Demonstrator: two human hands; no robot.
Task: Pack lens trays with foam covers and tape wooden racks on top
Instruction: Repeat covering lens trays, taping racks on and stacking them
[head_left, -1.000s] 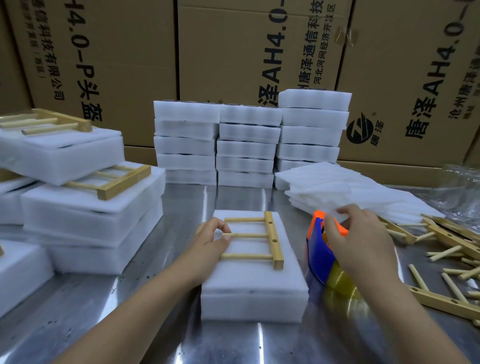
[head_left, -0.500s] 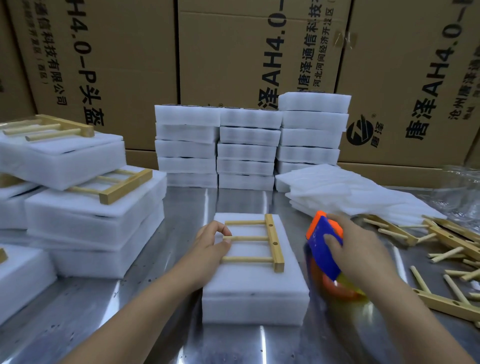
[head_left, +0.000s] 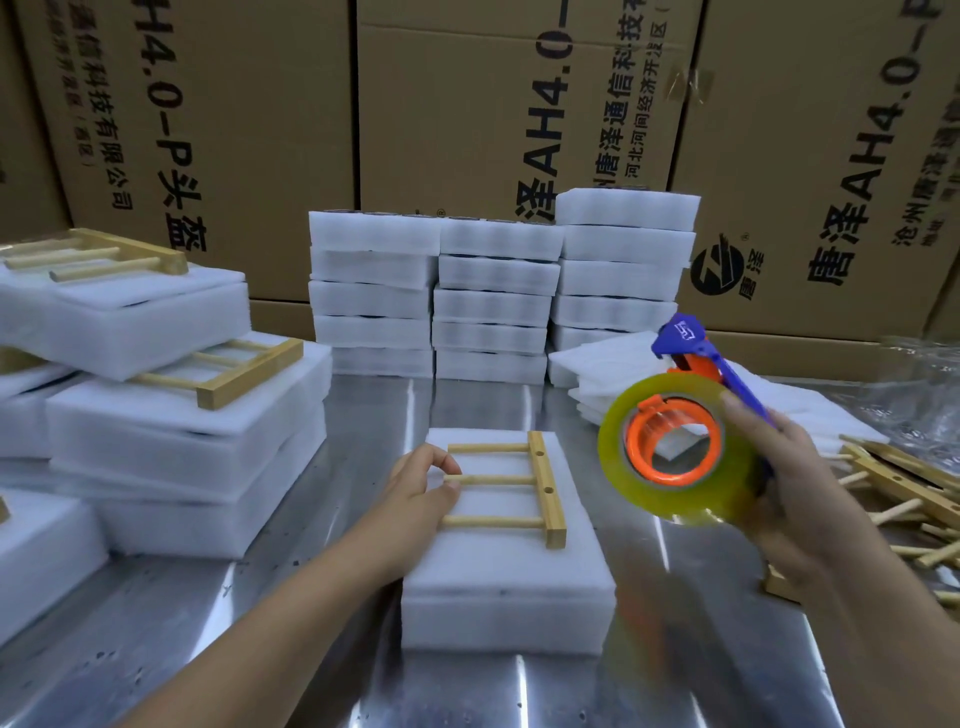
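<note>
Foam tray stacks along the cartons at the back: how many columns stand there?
3: a left stack, a middle stack and a taller right stack, side by side. Its base is partly hidden by foam sheets.

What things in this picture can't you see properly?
All from the head view:
1. Whatever is inside the foam pack under the wooden rack: the white cover hides it.
2. The fingertips of the right hand: the tape dispenser covers them.
3. The clear plastic thing at far right: blurry and cut off by the picture's edge.
</note>
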